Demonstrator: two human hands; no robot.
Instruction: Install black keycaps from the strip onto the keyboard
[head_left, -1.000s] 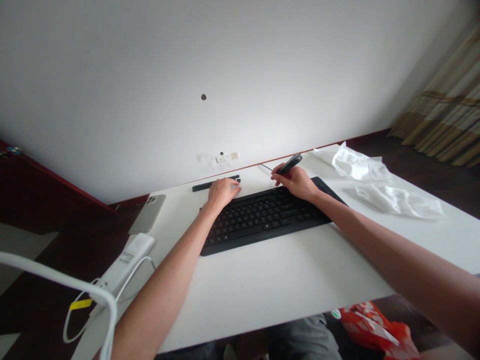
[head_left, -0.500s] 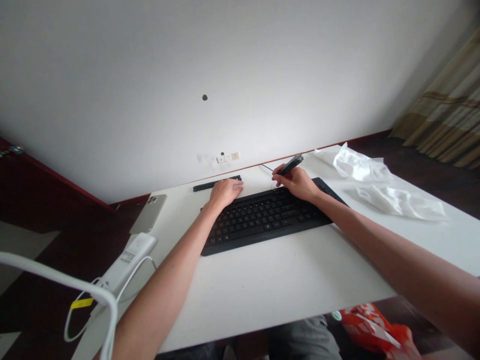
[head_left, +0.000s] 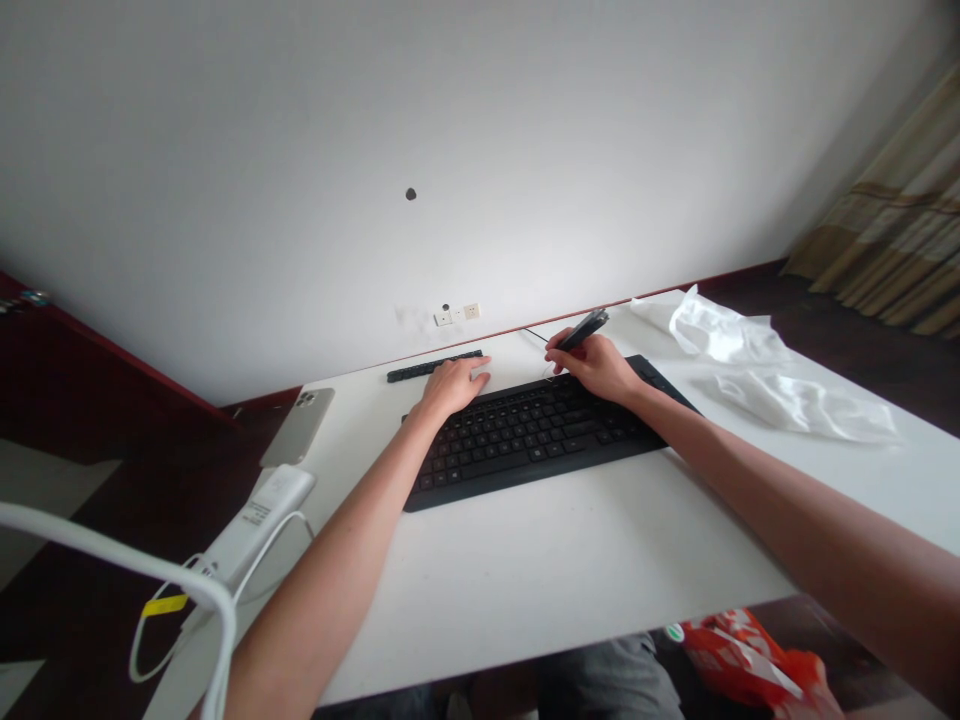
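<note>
A black keyboard (head_left: 502, 440) lies on the white table, its far edge towards the wall. My left hand (head_left: 452, 387) is over its far left part, fingers stretched out and thumb apart, holding nothing that I can see. Just beyond those fingers is a narrow black strip (head_left: 409, 374), partly hidden by the hand. My right hand (head_left: 596, 368) is closed around a dark pen-like tool (head_left: 585, 328), which slants up to the right. A thin pale wire-like piece shows below those fingertips at the keyboard's far edge; its exact shape is too small to tell.
A phone (head_left: 300, 427) and a white power strip (head_left: 251, 525) with looped cables lie along the table's left side. Crumpled white plastic bags (head_left: 806, 405) spread over the right side. Wall sockets (head_left: 457, 315) sit behind the table; a red bag (head_left: 739, 650) is below its front edge.
My left hand's fingers have stretched and shifted slightly to the right, with the thumb parting from them. My right hand and its tool stay almost where they were.
</note>
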